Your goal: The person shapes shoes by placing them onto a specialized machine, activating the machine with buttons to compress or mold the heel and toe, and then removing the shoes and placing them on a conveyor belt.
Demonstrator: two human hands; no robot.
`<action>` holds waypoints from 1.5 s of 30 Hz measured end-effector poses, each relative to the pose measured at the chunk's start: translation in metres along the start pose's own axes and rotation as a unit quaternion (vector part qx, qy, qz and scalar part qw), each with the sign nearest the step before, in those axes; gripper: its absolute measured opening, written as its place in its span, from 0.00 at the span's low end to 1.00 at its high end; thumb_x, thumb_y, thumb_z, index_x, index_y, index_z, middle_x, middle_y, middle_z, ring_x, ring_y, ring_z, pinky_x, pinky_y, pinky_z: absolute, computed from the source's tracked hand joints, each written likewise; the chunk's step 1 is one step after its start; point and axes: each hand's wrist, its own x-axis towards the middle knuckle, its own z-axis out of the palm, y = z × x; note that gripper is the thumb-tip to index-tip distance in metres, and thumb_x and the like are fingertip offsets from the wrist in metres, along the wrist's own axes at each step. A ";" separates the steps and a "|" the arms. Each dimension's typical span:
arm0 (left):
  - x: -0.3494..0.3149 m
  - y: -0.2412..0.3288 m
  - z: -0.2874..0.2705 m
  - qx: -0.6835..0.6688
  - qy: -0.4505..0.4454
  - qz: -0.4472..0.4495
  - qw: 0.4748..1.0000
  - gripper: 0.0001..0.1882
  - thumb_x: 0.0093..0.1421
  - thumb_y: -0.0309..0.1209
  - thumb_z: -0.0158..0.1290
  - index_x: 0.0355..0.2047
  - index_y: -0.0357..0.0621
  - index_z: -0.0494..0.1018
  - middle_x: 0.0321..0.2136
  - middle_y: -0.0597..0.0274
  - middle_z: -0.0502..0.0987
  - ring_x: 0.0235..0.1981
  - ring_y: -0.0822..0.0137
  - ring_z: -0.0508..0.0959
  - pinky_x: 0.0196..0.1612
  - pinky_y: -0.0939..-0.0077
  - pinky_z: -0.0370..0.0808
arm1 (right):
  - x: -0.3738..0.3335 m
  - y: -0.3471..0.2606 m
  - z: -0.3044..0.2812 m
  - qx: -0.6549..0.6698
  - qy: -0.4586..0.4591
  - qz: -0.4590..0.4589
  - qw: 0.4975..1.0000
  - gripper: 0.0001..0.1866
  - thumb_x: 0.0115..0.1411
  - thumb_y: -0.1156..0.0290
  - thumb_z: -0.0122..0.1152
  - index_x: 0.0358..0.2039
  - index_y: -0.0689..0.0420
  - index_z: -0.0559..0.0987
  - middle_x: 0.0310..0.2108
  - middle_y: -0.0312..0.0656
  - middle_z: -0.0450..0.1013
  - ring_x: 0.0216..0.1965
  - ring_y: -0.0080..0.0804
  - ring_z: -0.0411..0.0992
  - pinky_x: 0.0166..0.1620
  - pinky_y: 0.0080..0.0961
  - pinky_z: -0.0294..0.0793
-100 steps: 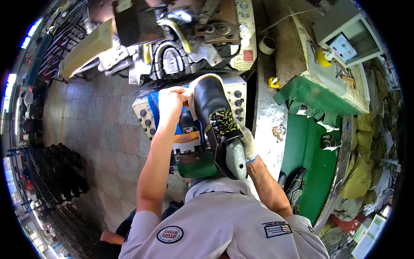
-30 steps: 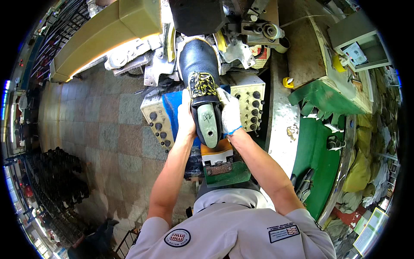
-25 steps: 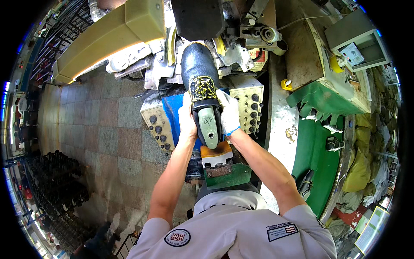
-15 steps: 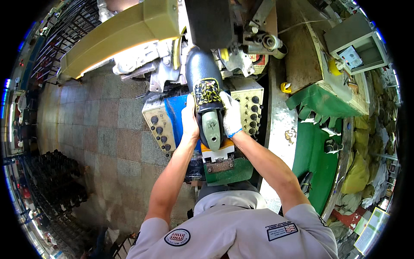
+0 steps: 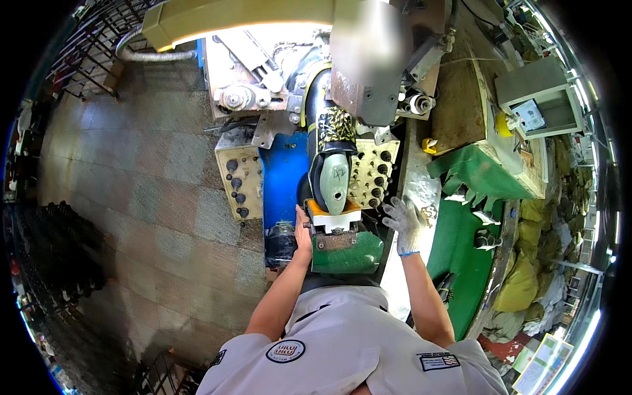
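Observation:
A black shoe (image 5: 321, 92) with yellow-and-black laces (image 5: 334, 125) sits on a pale green last (image 5: 334, 176) in the machine, its toe under the machine head. The heel end rests at an orange-and-white support (image 5: 337, 217) above a green-covered block (image 5: 352, 253). My left hand (image 5: 303, 234) lies along the left side of that support, fingers stretched and together, with part of the hand hidden. Off to the right of the block, my right hand (image 5: 405, 225), in a white knit glove, is open with fingers spread and holds nothing.
Control panels with black knobs flank the shoe, one left (image 5: 238, 184) and one right (image 5: 374, 172). A lit yellow lamp arm (image 5: 243, 18) crosses above. At right stand a green-lined bench (image 5: 461, 243) with shoes on it and a grey open box (image 5: 543, 99). Dark racks (image 5: 59, 257) stand left.
Both hands have let go of the shoe, which stays in the machine. My left hand came down beside the support; my right moved out to the right. The view has shifted.

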 end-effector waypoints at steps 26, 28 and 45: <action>-0.309 0.166 0.230 0.628 -0.023 0.371 0.683 0.43 0.54 0.41 0.68 0.62 0.28 0.64 0.41 0.50 0.83 0.41 0.60 0.84 0.46 0.70 0.77 | -0.112 -0.071 0.102 0.096 -0.321 -0.081 0.939 0.46 0.57 0.54 0.72 0.68 0.64 0.62 0.59 0.48 0.70 0.55 0.36 0.73 0.57 0.31 0.74; -0.296 0.143 0.255 0.560 -0.102 0.371 0.734 0.41 0.58 0.41 0.65 0.64 0.27 0.62 0.44 0.48 0.82 0.43 0.57 0.84 0.49 0.67 0.77 | -0.096 -0.098 0.073 0.134 -0.311 -0.027 0.941 0.39 0.57 0.58 0.71 0.64 0.64 0.67 0.54 0.44 0.74 0.53 0.32 0.74 0.58 0.30 0.73; -0.137 -0.174 0.314 0.700 -0.376 -0.036 0.606 0.23 0.67 0.38 0.58 0.52 0.29 0.76 0.42 0.54 0.83 0.45 0.67 0.82 0.48 0.74 0.77 | -0.091 -0.025 -0.413 0.345 0.173 0.019 0.922 0.26 0.60 0.48 0.64 0.49 0.58 0.80 0.43 0.45 0.81 0.39 0.41 0.80 0.43 0.38 0.80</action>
